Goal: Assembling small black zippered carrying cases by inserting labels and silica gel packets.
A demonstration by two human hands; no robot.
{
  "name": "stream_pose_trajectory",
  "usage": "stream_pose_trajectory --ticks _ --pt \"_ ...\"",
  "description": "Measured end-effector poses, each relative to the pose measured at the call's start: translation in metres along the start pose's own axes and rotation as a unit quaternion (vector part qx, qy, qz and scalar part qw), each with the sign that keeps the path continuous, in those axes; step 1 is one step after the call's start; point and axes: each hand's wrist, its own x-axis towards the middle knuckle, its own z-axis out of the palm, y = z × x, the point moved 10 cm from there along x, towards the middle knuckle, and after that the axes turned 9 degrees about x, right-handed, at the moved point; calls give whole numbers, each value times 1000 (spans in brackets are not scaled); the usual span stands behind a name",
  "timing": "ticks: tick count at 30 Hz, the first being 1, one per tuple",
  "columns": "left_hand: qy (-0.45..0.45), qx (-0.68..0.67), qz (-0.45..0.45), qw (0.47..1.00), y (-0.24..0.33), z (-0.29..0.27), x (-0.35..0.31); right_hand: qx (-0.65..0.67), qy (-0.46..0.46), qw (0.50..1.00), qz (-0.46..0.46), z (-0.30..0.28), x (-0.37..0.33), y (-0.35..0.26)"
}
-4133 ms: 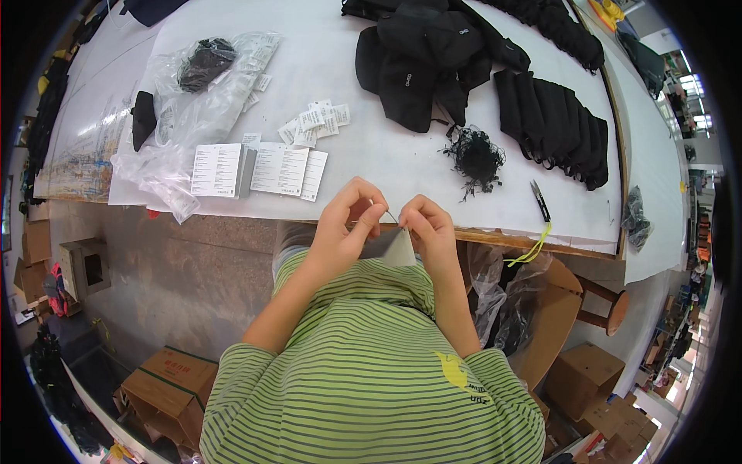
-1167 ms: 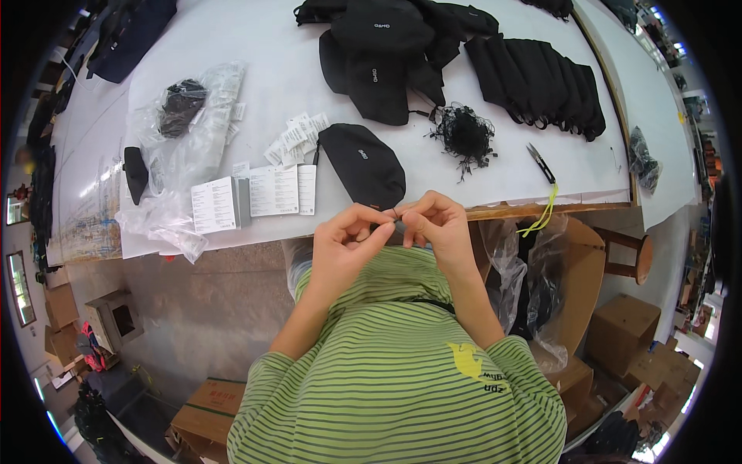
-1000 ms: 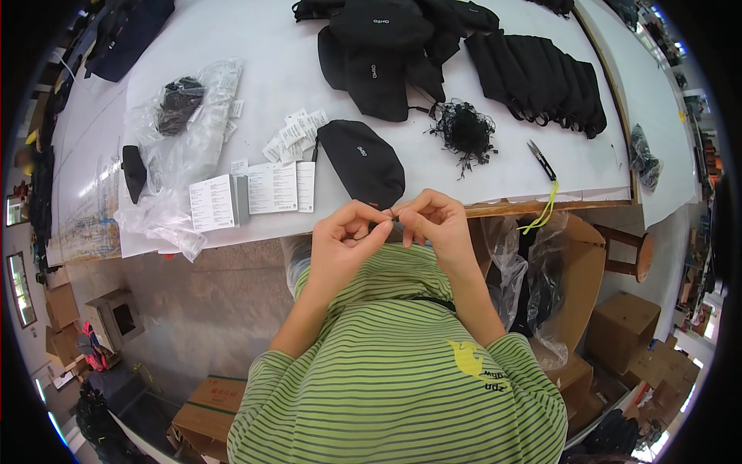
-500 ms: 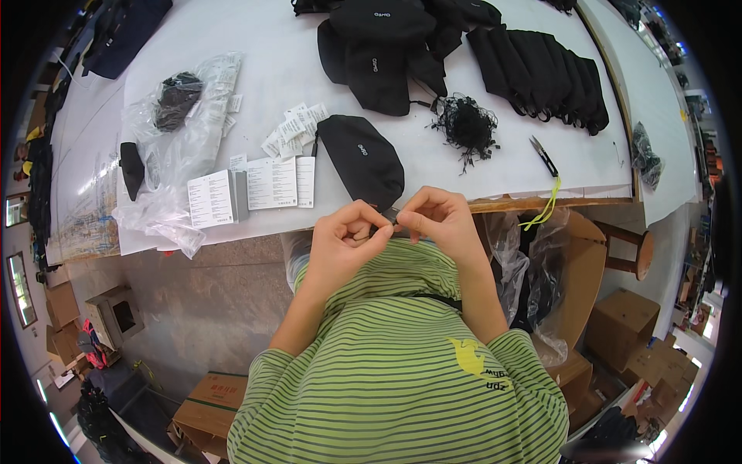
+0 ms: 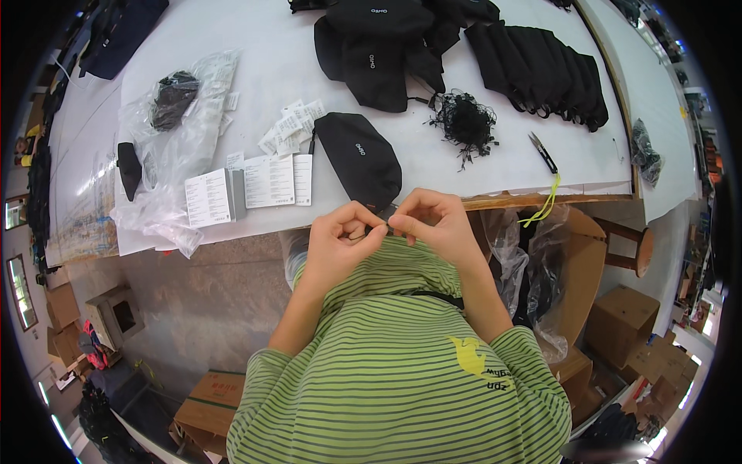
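Note:
My left hand (image 5: 346, 236) and my right hand (image 5: 433, 224) meet at the table's front edge, fingertips pinched together. Between them is a small dark bit, perhaps thin string, too small to make out. Just beyond my fingers lies a black fabric pouch (image 5: 359, 158) with a small white mark; its near end reaches close to my hands. To its left are white printed cards (image 5: 270, 182), partly stacked, and a loose heap of small white labels (image 5: 292, 127). A tangle of black strings (image 5: 464, 124) lies to the pouch's right.
Thread snips (image 5: 543, 153) with a yellow cord lie at right, below a row of black pouches (image 5: 537, 73). More black pouches (image 5: 375, 54) are piled at the back. Clear plastic bags (image 5: 185, 131) cover the left side. An open carton (image 5: 580, 271) stands below the table's right edge.
Both hands have shifted very slightly left, still pinched together, and their fingertips are closer. The things on the table keep their places, apart from a slight shift of the whole view.

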Motion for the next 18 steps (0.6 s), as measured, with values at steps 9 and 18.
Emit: stream_pose_trajectory --ticks 9,18 --pt "43 6 -6 999 -9 -13 -10 -93 -26 995 -28 18 6 -6" --pt "-175 206 73 960 7 51 -35 -513 11 837 -192 34 36 -8"
